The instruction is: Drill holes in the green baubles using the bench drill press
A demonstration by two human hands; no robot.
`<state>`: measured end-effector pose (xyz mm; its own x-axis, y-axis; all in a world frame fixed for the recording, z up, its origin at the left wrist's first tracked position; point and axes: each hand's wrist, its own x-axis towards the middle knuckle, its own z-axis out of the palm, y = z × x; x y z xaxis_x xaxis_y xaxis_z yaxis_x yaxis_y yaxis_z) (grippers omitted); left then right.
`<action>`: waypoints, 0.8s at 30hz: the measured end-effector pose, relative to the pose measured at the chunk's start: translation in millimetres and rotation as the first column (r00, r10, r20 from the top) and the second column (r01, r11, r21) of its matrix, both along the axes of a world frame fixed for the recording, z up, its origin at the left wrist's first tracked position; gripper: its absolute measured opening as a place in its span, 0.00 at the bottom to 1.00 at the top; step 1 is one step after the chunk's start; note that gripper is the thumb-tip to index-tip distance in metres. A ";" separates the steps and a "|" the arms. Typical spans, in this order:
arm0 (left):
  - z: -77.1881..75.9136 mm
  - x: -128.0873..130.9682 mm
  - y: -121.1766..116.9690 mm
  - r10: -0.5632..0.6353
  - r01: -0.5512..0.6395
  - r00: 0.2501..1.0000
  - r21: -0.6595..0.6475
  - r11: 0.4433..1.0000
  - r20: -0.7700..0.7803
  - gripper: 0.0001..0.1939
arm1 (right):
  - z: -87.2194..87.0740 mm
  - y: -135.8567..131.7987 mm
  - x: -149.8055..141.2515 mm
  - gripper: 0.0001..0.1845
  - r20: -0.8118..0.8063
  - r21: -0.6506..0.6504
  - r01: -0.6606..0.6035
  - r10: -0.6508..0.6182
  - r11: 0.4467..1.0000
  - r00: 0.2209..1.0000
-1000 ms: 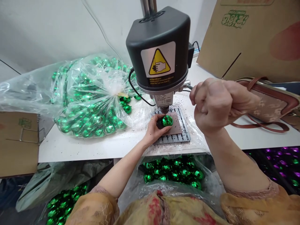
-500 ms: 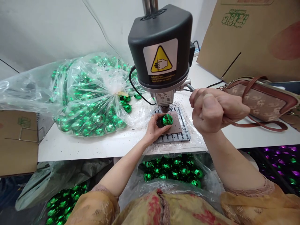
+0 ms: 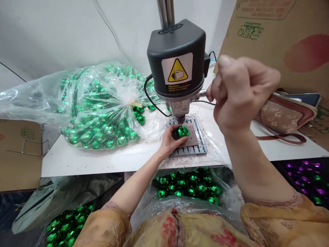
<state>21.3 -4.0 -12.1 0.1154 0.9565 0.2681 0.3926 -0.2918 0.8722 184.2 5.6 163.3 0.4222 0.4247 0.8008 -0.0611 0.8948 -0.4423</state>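
Note:
A shiny green faceted ball [image 3: 183,131] rests on a brown pad [image 3: 193,138] on the drill press's slotted base plate [image 3: 202,145]. My left hand [image 3: 171,140] grips that ball from its left side, thumb in front and fingers behind. Straight above the ball is the chuck [image 3: 181,119] of the black drill press [image 3: 177,58], its thin bit reaching down to the ball's top; whether it is inside the ball I cannot tell. My right hand [image 3: 238,92] is closed in a fist round the drill press's feed lever [image 3: 202,93], whose end is hidden in the palm.
A clear plastic bag [image 3: 102,106] full of green balls lies at left on the white table [image 3: 102,161]. Below the front edge, an open bag [image 3: 187,187] holds more. A patterned handbag [image 3: 285,115] and a cardboard box [image 3: 269,44] stand at right. Dark shavings litter the table.
My right hand dipped slightly, then rose with the lever. The drill head has shifted slightly in view. My left hand has stayed on the green ball.

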 end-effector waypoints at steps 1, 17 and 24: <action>1.6 0.9 -1.1 0.011 -0.011 1.000 0.006 1.000 0.000 0.26 | 8.7 3.4 -0.8 0.24 -0.005 -0.023 -0.043 0.043 0.999 0.999; -82.6 -64.2 -174.8 -0.356 0.482 0.702 0.042 0.875 -0.616 0.24 | 18.3 22.3 -2.6 0.25 -0.001 0.061 -0.017 0.018 0.998 1.000; -19.1 -61.3 -141.0 -0.518 0.537 0.772 -0.058 0.841 -0.367 0.16 | 17.4 18.7 -2.7 0.24 -0.036 0.049 -0.071 0.073 0.996 0.997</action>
<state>-40.0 -145.0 -31.1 0.6939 0.7041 0.1509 0.4423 -0.5822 0.6822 181.5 24.2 180.7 0.4223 0.4170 0.8048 -0.1418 0.9074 -0.3957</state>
